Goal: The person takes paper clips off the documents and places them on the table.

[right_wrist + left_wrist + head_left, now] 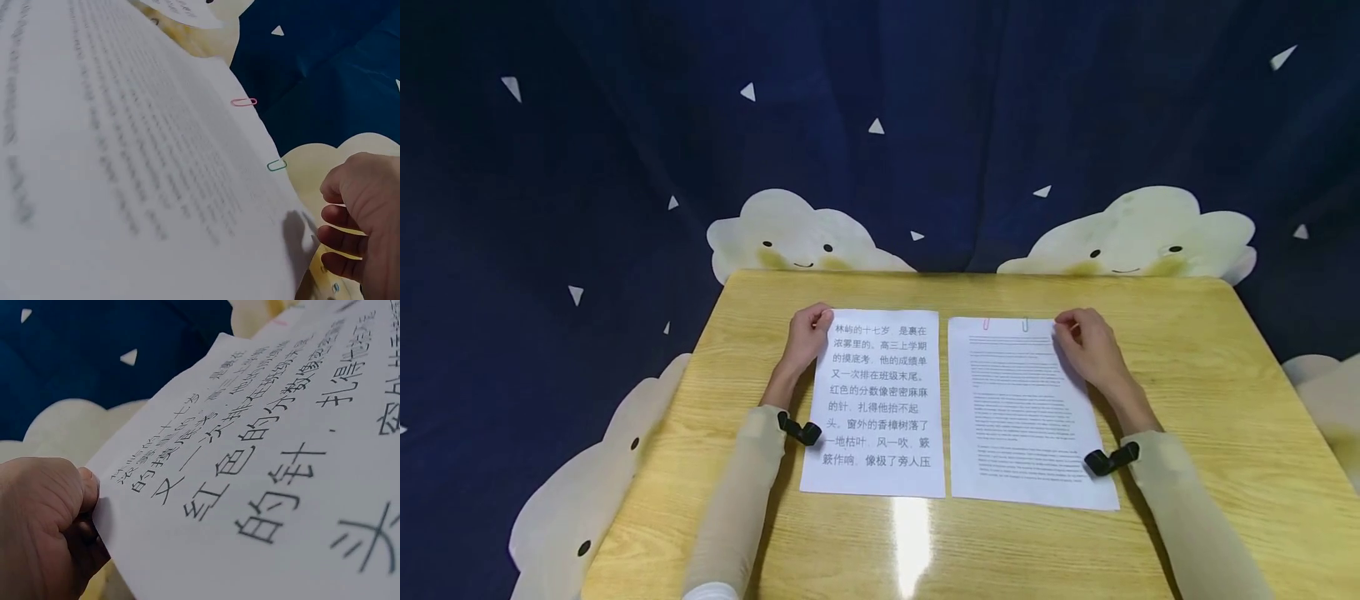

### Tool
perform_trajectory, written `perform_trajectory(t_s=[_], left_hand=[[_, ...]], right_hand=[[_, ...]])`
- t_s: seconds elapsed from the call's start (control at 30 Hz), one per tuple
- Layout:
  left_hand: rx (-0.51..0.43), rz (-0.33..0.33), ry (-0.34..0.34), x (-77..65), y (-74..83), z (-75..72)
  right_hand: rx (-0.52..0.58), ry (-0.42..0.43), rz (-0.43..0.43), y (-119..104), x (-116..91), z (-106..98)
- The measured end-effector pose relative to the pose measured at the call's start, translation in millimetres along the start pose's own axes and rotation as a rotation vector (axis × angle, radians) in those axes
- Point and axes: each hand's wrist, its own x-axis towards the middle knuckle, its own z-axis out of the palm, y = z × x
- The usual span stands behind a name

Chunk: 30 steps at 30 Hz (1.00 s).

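Note:
My left hand [808, 335] pinches the upper left corner of a white sheet [206, 550] printed with large Chinese characters. In the left wrist view, the thumb lies at the paper's edge, with the other fingers partly hidden below it. Beside that sheet lies a second page [1022, 417] of small, dense print. A pink paper clip [244, 102] and a green paper clip [277, 165] sit on its top edge. Next to its upper right corner is my right hand [369, 219], fingers loosely bent and apart from the paper in the right wrist view, holding nothing.
Both pages lie on a light wooden table [1000, 550], which reflects a bright strip of light. Behind it hangs a dark blue curtain [925, 50] with white triangles and smiling clouds. Small bluish bits [335, 287] show below the right fingers. Each wrist wears a black camera.

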Motion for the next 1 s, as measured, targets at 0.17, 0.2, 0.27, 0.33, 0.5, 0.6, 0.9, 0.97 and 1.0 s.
perform_trajectory(t_s=[0.17, 0.2, 0.27, 0.33, 0.5, 0.6, 0.9, 0.97, 1.0], left_hand=[[0.044, -0.028, -0.01, 2.3, -7.9, -6.9], [0.043, -0.033, -0.015, 2.5, -8.2, -7.4], [0.038, -0.035, -0.021, 3.0, -8.8, -7.5], [0.034, -0.042, -0.018, 3.5, -9.1, -7.2], [0.059, -0.064, 0.002, 4.9, -8.5, -5.6], [0.124, -0.036, 0.014, 7.3, -4.4, -2.7], [0.148, 0.14, -0.028, 7.5, 50.0, 34.1], [0.111, 0.2, -0.093, 5.6, 62.3, 50.7], [0.098, 0.225, -0.129, 4.9, 67.5, 59.2]], right_hand=[[-0.014, 0.017, 0.017, 4.7, -5.8, -1.3], [-0.019, 0.027, 0.017, 6.4, -6.7, -1.6], [-0.025, 0.05, 0.008, 9.3, -8.4, -2.1], [-0.025, 0.068, 0.0, 11.6, -10.2, -2.3], [-0.005, 0.095, -0.031, 14.6, -14.4, -1.6], [0.001, 0.119, -0.053, 15.7, -15.5, -1.5], [0.005, 0.136, -0.046, 17.7, -16.7, -0.6], [0.011, 0.134, -0.044, 17.3, -17.4, -0.2], [0.014, 0.132, -0.042, 17.4, -17.6, 0.3]])
